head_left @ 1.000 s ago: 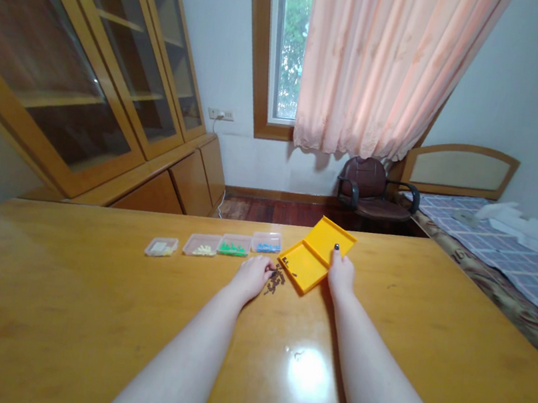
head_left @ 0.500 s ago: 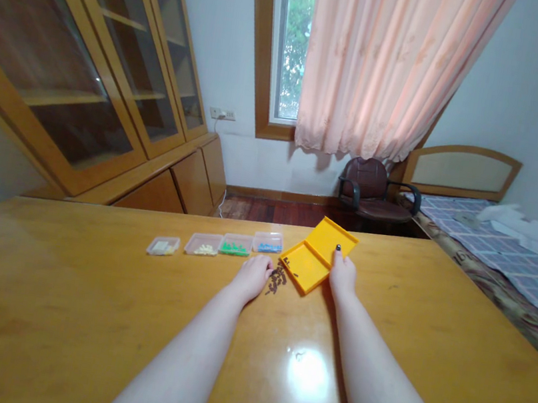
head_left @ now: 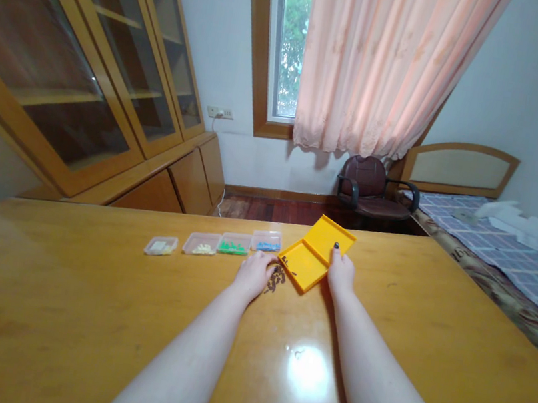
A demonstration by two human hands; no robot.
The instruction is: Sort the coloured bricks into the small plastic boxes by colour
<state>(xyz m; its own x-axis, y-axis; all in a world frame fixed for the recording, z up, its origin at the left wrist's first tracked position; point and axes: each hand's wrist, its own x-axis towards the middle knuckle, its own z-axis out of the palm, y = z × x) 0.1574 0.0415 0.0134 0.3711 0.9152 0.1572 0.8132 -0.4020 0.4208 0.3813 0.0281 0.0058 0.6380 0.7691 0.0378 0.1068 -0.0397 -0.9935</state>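
My right hand (head_left: 341, 273) grips the right side of a yellow plastic box (head_left: 307, 273), thumb on top near its hinge. The box lies opened out, tilted slightly toward me, with a few small dark pieces near its left corner. My left hand (head_left: 253, 273) is at that corner, over the edge of a loose pile of small dark brown pieces (head_left: 276, 279). Its index finger reaches toward the box rim, apart from the thumb; the other fingers are partly hidden, and I see nothing held.
Left of my hands stand clear plastic boxes: one with blue pieces (head_left: 268, 246), one with green pieces (head_left: 233, 248), one with cream pieces (head_left: 202, 249), and a smaller clear box (head_left: 161, 246). A brown chair (head_left: 369, 186) stands beyond the wooden table (head_left: 56, 304).
My left hand has shifted slightly, its index finger lifting from the dark pile toward the yellow box's left corner. The right hand keeps its grip on the box.
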